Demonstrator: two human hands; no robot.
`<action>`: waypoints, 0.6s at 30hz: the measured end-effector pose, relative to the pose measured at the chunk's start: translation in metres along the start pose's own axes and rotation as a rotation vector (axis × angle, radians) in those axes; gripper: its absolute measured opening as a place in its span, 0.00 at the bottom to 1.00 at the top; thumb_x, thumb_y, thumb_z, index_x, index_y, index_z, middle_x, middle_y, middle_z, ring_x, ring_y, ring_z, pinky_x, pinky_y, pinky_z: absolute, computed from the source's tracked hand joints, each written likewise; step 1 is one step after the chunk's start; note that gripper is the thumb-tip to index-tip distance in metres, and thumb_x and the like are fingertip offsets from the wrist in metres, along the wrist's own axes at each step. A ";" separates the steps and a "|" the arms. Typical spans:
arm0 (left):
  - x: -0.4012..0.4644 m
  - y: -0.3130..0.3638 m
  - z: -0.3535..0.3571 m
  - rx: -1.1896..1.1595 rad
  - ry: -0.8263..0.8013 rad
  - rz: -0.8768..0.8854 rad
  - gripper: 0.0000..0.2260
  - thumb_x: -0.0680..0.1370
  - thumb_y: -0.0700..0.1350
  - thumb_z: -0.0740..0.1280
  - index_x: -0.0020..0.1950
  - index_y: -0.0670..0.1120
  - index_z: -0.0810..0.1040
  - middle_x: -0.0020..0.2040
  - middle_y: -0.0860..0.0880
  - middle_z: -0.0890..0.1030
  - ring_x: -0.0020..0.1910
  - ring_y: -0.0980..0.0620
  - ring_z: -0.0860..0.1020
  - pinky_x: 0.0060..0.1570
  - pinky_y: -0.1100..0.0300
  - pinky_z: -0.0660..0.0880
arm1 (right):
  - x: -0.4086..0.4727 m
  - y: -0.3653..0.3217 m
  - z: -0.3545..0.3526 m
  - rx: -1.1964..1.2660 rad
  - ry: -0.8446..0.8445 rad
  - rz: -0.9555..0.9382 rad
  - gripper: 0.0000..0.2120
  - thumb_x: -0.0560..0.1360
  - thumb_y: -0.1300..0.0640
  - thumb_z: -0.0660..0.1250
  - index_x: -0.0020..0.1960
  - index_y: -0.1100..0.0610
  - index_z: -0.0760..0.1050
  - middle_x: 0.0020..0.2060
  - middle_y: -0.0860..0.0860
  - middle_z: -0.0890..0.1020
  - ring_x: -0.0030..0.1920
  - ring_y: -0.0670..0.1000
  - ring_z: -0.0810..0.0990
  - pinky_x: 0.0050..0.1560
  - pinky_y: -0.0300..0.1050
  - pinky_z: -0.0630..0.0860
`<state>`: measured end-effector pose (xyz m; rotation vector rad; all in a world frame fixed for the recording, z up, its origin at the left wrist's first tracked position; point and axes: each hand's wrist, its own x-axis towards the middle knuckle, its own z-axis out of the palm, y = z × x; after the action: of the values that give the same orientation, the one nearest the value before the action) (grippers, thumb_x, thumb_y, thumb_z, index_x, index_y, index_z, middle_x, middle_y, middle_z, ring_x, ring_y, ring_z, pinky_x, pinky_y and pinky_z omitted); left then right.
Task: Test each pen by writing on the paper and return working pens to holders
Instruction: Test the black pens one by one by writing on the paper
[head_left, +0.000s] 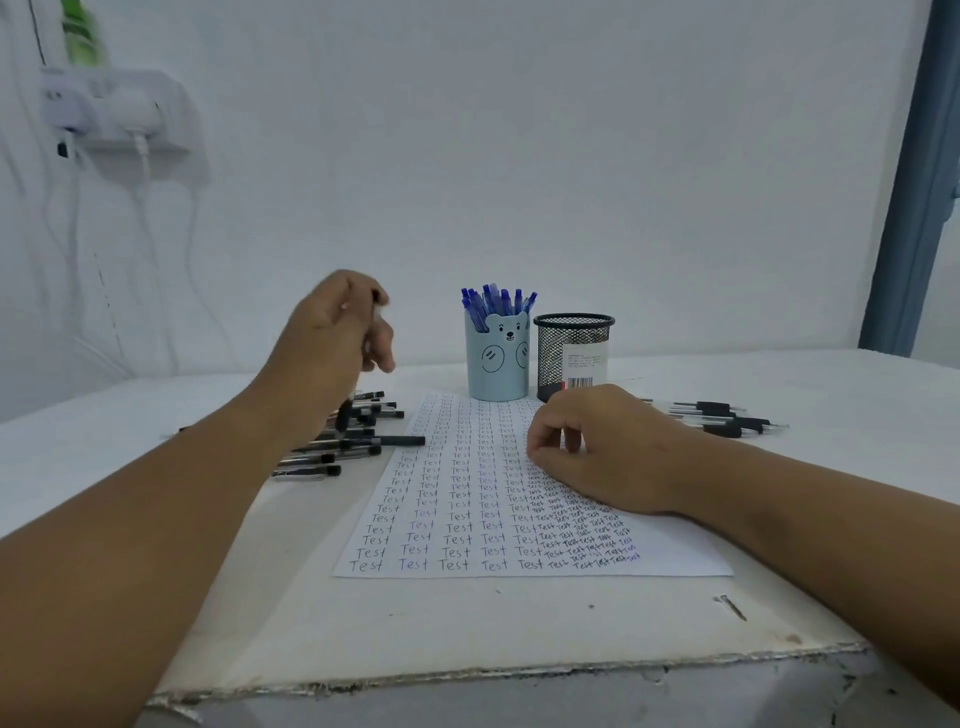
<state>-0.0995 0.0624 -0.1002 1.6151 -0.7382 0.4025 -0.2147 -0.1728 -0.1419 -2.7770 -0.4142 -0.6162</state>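
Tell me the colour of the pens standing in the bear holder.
Blue pens, in the pale blue bear holder; head view shows it.

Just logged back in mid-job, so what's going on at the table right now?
A person is testing pens. The left hand is raised above the pile of black pens and holds one pen, blurred. The right hand rests on the paper, loosely curled, holding nothing. The sheet is nearly full of "Test" rows. Blue pens fill the bear holder; the mesh holder looks empty, and a few black pens lie to the right.
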 end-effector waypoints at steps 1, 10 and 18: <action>0.004 0.001 0.000 -0.155 0.067 -0.029 0.12 0.87 0.44 0.53 0.48 0.47 0.72 0.30 0.50 0.73 0.30 0.50 0.71 0.36 0.57 0.70 | 0.000 0.000 0.000 0.002 -0.001 0.000 0.04 0.77 0.57 0.69 0.46 0.51 0.82 0.40 0.41 0.81 0.43 0.35 0.75 0.44 0.25 0.68; 0.006 -0.003 -0.007 -1.014 0.213 -0.426 0.09 0.76 0.46 0.57 0.36 0.47 0.68 0.28 0.51 0.61 0.25 0.53 0.58 0.29 0.63 0.60 | 0.000 0.000 0.000 0.007 -0.016 0.024 0.04 0.77 0.56 0.68 0.46 0.50 0.81 0.40 0.41 0.80 0.43 0.36 0.75 0.42 0.27 0.67; -0.001 0.001 0.008 -1.005 0.111 -0.407 0.01 0.65 0.42 0.54 0.34 0.47 0.64 0.29 0.50 0.59 0.25 0.52 0.58 0.31 0.61 0.62 | 0.001 0.004 0.002 0.020 -0.007 0.028 0.03 0.77 0.54 0.69 0.49 0.48 0.81 0.41 0.40 0.80 0.43 0.37 0.76 0.43 0.29 0.67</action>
<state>-0.1026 0.0548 -0.1015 0.7398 -0.3902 -0.1770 -0.2115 -0.1755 -0.1438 -2.7617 -0.3799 -0.5925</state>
